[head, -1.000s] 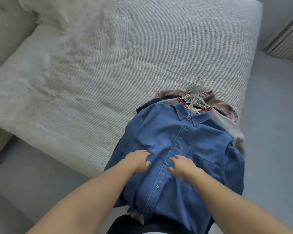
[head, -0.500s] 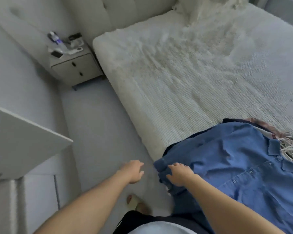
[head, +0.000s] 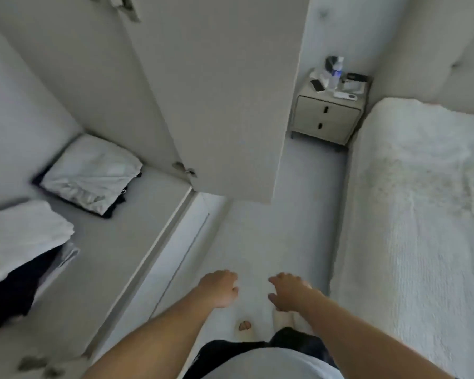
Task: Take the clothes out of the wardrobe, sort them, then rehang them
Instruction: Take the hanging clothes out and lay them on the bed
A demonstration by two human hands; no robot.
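I look down at the floor between the wardrobe and the bed. My left hand point(head: 219, 288) and my right hand point(head: 286, 292) hang side by side over the floor, fingers loosely curled, holding nothing. The open wardrobe door point(head: 216, 105) stands ahead. On the wardrobe's bottom shelf point(head: 121, 236) at the left lie a folded white garment on a dark one point(head: 91, 173) and a second stack of white and dark clothes point(head: 22, 242). The blue shirt and the hangers are out of view.
The bed point(head: 416, 228) with its white textured cover fills the right side. A bedside table point(head: 330, 113) with a bottle, a phone and small items stands beyond the door. A narrow strip of floor point(head: 298, 214) runs between wardrobe and bed.
My view has swung left from the bed to the wardrobe. My right hand has let go of the blue shirt, and both hands now hang free over the floor.
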